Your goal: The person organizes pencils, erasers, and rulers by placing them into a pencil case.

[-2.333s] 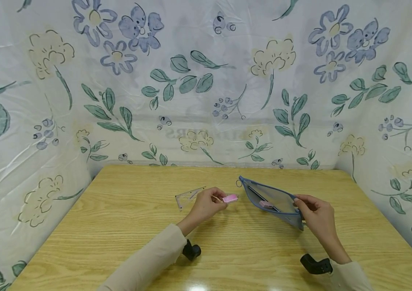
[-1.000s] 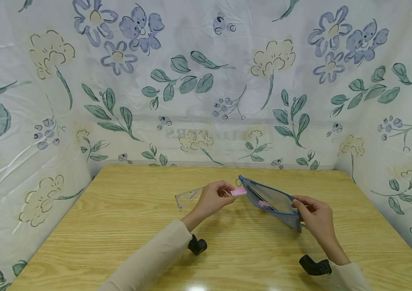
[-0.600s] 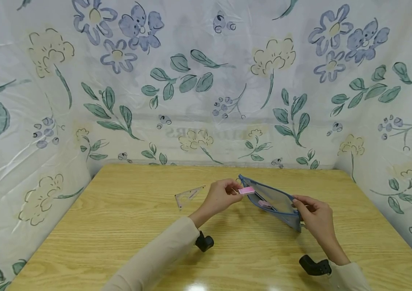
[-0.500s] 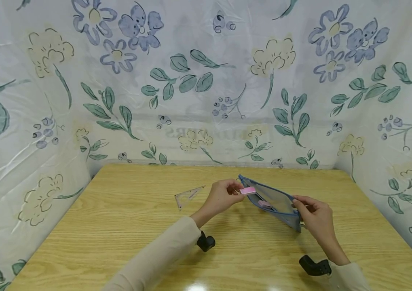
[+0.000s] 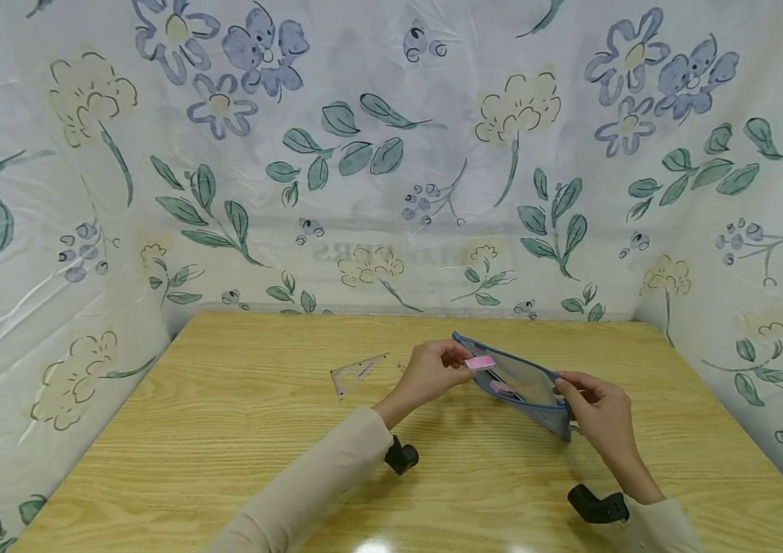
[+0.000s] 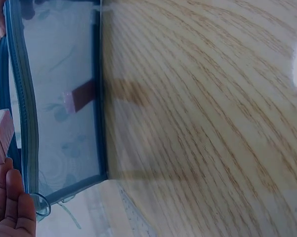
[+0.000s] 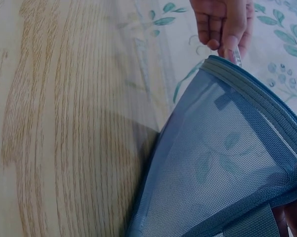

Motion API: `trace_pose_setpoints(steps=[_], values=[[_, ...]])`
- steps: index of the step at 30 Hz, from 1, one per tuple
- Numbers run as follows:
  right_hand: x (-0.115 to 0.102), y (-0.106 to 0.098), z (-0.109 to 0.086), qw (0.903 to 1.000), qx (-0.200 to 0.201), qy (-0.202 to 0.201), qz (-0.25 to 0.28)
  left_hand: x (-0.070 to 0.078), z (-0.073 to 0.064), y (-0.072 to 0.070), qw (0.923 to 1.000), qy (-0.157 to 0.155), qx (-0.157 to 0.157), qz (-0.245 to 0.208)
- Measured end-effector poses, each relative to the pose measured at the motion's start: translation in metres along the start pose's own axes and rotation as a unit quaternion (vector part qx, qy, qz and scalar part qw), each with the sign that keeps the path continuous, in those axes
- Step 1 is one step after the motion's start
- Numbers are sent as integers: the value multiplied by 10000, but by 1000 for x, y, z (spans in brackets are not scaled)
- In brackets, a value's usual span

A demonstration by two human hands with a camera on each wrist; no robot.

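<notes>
In the head view my left hand (image 5: pixel 435 376) pinches a pink-and-white eraser (image 5: pixel 481 362) between thumb and fingers, at the left part of the open mouth of a blue mesh zip pouch (image 5: pixel 536 372). My right hand (image 5: pixel 602 411) grips the pouch's right end and keeps it tilted with the mouth spread. Inside lie a second pink block (image 5: pixel 502 388), probably an eraser, and a dark slim stick. The left wrist view has the held eraser (image 6: pixel 4 136) beside the zipper edge, and the block (image 6: pixel 79 97) showing through the mesh.
A clear triangular set square (image 5: pixel 363 369) lies on the wooden table (image 5: pixel 225 453), left of my left hand. Something small and pale (image 5: pixel 401 367) peeks out beside that hand. Floral cloth (image 5: pixel 391 192) hangs behind and at both sides. Black wrist cameras (image 5: pixel 403 455) sit on both wrists.
My left hand has moved right with the eraser, from left of the pouch to over its mouth. The right hand and pouch have barely moved.
</notes>
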State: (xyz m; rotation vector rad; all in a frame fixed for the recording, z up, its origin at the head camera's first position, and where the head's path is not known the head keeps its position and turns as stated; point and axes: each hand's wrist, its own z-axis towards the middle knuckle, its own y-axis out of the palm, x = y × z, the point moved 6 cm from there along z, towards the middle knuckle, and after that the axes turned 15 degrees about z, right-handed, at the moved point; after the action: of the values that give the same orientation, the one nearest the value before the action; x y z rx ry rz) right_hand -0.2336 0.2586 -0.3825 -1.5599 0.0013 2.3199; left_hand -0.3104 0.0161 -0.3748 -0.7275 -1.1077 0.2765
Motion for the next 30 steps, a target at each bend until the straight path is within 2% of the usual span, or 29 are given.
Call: trace_pose_setpoints(steps=[7, 17, 23, 30], values=[[-1, 0, 0, 10000, -12, 19, 8, 4, 3, 4, 9998, 32, -115, 138], [0, 1, 0, 10000, -18, -22, -31, 9, 8, 12, 9970, 250, -202, 697], [0, 1, -1, 10000, -27, -16, -28, 10, 10, 15, 9936, 335, -222, 1055], [0, 2, 0, 10000, -42, -40, -52, 16, 12, 16, 9856, 630, -150, 1565]])
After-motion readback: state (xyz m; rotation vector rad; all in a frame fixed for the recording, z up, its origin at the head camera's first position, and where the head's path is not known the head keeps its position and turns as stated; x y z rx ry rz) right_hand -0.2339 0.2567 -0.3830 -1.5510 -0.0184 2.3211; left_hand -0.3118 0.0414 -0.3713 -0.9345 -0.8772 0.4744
